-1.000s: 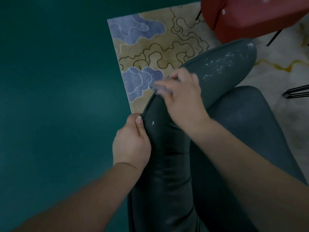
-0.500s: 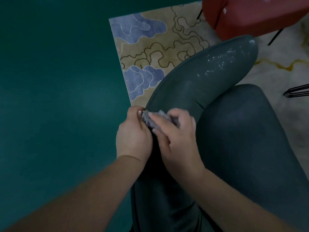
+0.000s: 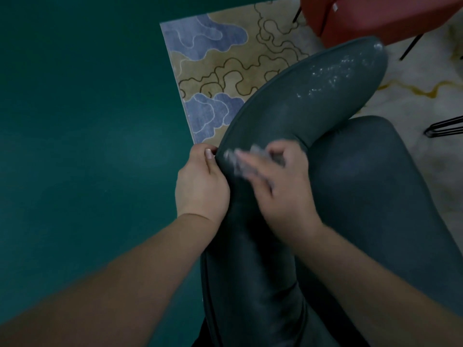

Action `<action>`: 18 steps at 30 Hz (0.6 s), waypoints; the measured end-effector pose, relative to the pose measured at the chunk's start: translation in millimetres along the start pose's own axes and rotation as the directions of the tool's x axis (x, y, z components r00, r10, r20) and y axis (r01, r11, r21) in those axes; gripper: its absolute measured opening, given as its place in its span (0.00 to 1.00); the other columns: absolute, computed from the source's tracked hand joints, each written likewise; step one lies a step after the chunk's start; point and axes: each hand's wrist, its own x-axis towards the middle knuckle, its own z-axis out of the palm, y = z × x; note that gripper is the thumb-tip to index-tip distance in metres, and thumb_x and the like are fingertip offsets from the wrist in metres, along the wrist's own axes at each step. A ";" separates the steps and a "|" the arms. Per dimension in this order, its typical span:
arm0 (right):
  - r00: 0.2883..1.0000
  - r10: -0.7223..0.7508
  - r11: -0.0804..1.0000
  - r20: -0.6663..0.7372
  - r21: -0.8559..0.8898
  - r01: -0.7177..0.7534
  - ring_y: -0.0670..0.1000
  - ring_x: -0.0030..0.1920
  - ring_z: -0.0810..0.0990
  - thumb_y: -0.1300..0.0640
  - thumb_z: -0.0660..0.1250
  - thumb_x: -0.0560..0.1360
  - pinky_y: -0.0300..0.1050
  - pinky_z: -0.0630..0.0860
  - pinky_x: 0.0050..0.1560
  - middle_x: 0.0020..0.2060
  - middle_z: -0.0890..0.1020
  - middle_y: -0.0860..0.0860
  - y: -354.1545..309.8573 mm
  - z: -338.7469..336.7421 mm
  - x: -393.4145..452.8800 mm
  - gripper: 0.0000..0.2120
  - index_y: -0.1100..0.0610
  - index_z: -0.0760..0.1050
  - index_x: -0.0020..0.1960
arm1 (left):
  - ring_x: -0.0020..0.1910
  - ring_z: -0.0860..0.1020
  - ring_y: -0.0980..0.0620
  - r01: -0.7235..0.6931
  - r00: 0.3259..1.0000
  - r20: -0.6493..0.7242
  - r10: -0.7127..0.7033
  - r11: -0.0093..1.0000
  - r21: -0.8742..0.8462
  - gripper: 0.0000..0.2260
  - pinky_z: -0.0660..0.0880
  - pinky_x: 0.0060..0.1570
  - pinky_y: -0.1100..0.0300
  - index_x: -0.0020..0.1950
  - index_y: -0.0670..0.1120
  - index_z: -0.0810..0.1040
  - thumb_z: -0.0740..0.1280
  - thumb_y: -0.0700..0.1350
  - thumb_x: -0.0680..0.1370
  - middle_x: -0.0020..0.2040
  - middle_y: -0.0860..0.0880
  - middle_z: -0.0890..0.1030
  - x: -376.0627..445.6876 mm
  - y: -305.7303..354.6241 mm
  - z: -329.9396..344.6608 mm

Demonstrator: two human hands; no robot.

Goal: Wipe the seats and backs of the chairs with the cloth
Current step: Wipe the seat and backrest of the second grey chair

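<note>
While your left hand (image 3: 201,184) grips the back edge of the dark chair (image 3: 295,116), your right hand (image 3: 280,186) presses the blurred cloth (image 3: 238,159) onto its backrest. Both hands sit just beside each other.

Dim, teal-tinted view; right hand (image 3: 280,186) motion-blurred, perhaps slight edge distortion.

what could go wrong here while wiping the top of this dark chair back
The pale specks near the far end of the chair back lie well beyond the cloth, so that stretch might get missed. The cloth is small and bunched under the right hand, so it may slip out mid-stroke. The left hand grips the back's edge right beside the cloth, so a stroke could bump its thumb.
</note>
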 end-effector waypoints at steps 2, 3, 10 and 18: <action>0.991 0.117 0.993 -0.063 0.019 -0.116 0.58 0.53 0.70 0.62 0.68 0.74 0.38 0.67 0.57 0.51 0.66 0.51 9.3 4.4 29.2 0.16 0.51 0.79 0.60 | 0.40 0.74 0.48 -0.003 1.000 0.001 0.003 1.000 0.003 0.10 0.68 0.41 0.57 0.53 0.49 0.74 0.53 0.46 0.82 0.36 0.58 0.72 -0.5 1.0 -0.2; 0.982 0.168 0.985 -0.081 0.041 -0.165 0.56 0.55 0.69 0.62 0.67 0.75 0.33 0.65 0.59 0.51 0.65 0.49 10.6 6.6 35.3 0.16 0.50 0.78 0.61 | 0.40 0.73 0.48 -0.004 1.000 0.001 0.004 1.000 0.008 0.10 0.68 0.40 0.57 0.53 0.49 0.74 0.53 0.46 0.82 0.36 0.58 0.72 -0.5 1.3 -0.5; 0.994 0.053 0.992 -0.095 0.117 -0.041 0.56 0.51 0.72 0.62 0.68 0.73 0.49 0.72 0.56 0.50 0.68 0.52 0.7 7.6 -29.0 0.17 0.50 0.79 0.61 | 0.35 0.71 0.49 -0.060 0.998 0.023 0.058 0.992 0.114 0.10 0.65 0.38 0.56 0.56 0.49 0.72 0.53 0.46 0.82 0.34 0.56 0.70 -2.4 3.7 -2.1; 0.958 0.244 0.947 -0.153 0.250 -0.201 0.47 0.53 0.70 0.63 0.67 0.75 0.27 0.65 0.57 0.50 0.66 0.51 21.0 7.7 -6.9 0.16 0.49 0.78 0.60 | 0.36 0.74 0.43 -0.089 0.996 0.014 0.088 0.981 0.173 0.09 0.70 0.37 0.52 0.55 0.48 0.71 0.52 0.46 0.82 0.34 0.51 0.72 -4.2 6.3 -2.4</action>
